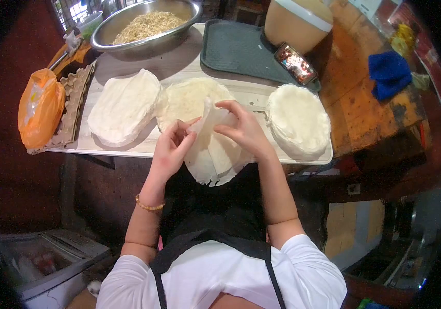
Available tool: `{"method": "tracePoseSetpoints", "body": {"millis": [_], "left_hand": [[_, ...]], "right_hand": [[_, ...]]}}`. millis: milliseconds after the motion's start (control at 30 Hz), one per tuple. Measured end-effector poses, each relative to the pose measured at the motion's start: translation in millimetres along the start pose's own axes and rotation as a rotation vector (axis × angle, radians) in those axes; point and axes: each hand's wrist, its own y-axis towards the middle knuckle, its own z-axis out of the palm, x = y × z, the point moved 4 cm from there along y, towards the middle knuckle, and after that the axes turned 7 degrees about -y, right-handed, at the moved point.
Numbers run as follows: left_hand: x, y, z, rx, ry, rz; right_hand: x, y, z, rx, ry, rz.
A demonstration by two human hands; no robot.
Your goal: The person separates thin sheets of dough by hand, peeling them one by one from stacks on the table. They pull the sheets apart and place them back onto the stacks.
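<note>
My left hand (171, 147) and my right hand (241, 129) both pinch a thin white wrapper sheet (212, 154) that hangs over the near edge of the light board (127, 149). The fingers are peeling the sheet apart from others beneath it. Behind my hands lies a flat stack of wrappers (189, 100). A thick white stack (125, 105) sits to its left, and another round stack (298, 118) to its right.
A steel bowl of shredded filling (145, 26) stands at the back left, with a grey tray (236, 49), a phone (296, 63) and a tan container (297, 20) behind. An orange bag (40, 108) lies on an egg carton (73, 103). A blue cloth (389, 74) rests on the wooden table.
</note>
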Motion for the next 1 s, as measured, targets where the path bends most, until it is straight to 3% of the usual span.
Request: {"method": "tracePoseSetpoints", "body": {"millis": [67,167,200,267,300,367,600,700,767,867,1000], "left_hand": [[-5,-2,3,-0.035,-0.094,0.049],[-18,-2,6,-0.152,0.194,0.150],[-17,-1,4,-0.156,0.195,0.150],[-17,1,3,-0.173,0.512,0.197],[-15,2,1,-0.172,0.512,0.199],[-2,5,-3,-0.154,0.344,-0.027],[-5,5,-5,-0.236,0.287,0.032],[7,8,-25,-0.331,0.313,0.074],[8,8,-31,-0.355,0.296,0.072],[9,8,-36,-0.408,0.259,0.070],[-2,9,-31,-0.417,0.268,0.106]], "right_hand": [[8,6,9,0.185,0.051,0.218],[13,6,26,0.211,0.211,0.220],[17,4,28,0.215,0.212,0.218],[28,3,26,0.185,0.076,0.119],[30,2,26,0.184,0.075,0.118],[27,1,20,0.105,0.058,0.180],[3,-6,8,0.032,0.090,0.255],[-9,-6,-7,-0.096,0.076,0.309],[-15,-7,-17,-0.141,0.084,0.438],[-29,-8,-23,-0.303,0.186,0.358],[-25,-4,-24,-0.260,0.204,0.350]]}}
